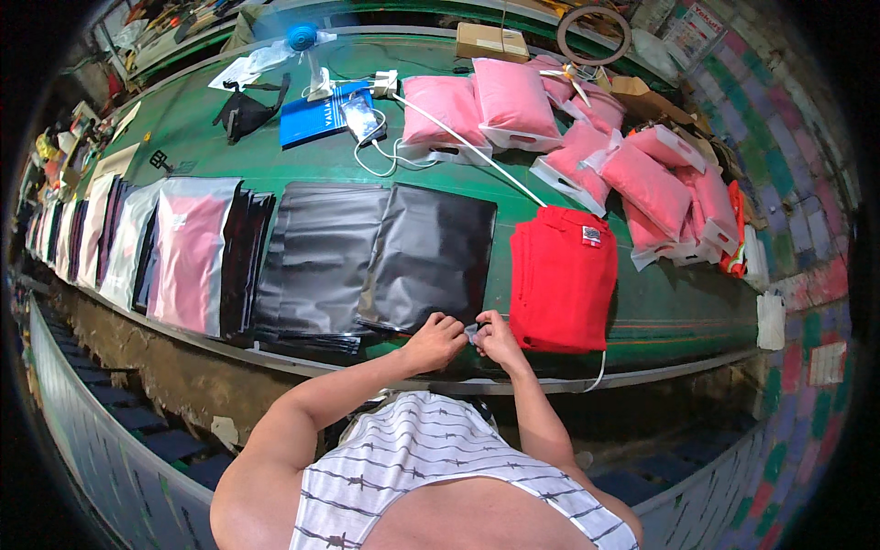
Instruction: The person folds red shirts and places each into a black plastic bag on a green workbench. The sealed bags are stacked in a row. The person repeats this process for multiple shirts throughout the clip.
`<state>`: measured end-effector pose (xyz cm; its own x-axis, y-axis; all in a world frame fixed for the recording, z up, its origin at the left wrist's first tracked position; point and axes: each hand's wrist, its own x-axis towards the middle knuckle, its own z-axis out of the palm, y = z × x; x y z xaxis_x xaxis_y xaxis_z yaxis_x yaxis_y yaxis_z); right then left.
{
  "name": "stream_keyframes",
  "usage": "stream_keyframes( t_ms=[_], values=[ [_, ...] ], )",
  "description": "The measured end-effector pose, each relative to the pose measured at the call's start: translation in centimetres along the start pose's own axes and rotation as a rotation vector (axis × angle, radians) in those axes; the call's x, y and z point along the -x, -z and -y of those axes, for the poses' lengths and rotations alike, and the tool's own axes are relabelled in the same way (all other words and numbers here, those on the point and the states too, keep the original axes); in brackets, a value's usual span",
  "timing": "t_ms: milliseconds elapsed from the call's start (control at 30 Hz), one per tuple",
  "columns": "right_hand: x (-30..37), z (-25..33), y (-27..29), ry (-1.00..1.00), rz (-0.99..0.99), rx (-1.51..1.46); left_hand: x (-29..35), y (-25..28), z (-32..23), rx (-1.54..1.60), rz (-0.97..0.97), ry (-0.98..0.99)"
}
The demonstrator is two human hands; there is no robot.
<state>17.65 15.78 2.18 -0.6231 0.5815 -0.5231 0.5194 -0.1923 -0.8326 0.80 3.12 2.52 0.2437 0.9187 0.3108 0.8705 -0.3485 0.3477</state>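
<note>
At the table's near edge my right hand [496,341] is closed, its fingertips pinching a small, crumpled, greyish see-through piece [473,333] that looks like plastic. Close to its left, my left hand [438,342] has its fingers curled at the lower edge of a black plastic bag [429,252]; whatever it may grip is hidden. That bag lies flat, overlapping a fanned stack of similar black bags [316,247]. Just right of my right hand rests a folded red garment [561,284] with a white label near its top.
Bagged pink garments [518,101] are piled at the back right. Filled bags [190,257] line the left side of the green table [220,160]. Farther back are a blue box [321,115], a white cable [378,171], a small blue fan [301,37] and a tape roll [594,11].
</note>
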Motion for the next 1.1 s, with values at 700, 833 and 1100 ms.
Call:
stream_keyframes(
  t_ms=[700, 833, 1100],
  values=[
    [-1.1, -1.0, 2.0, -0.034, -0.052, -0.169, 6.3, 4.2, 4.9, -0.234, 0.097, -0.02],
    [-1.4, -0.3, 1.6, 0.051, -0.164, 0.247, 7.5, 5.2, 5.6, -0.078, -0.081, 0.262],
    [-6.0, 3.4, 0.4, 0.181, -0.414, 0.406, 5.4, 7.1, 11.8, 0.663, -0.304, 1.086]
  ],
)
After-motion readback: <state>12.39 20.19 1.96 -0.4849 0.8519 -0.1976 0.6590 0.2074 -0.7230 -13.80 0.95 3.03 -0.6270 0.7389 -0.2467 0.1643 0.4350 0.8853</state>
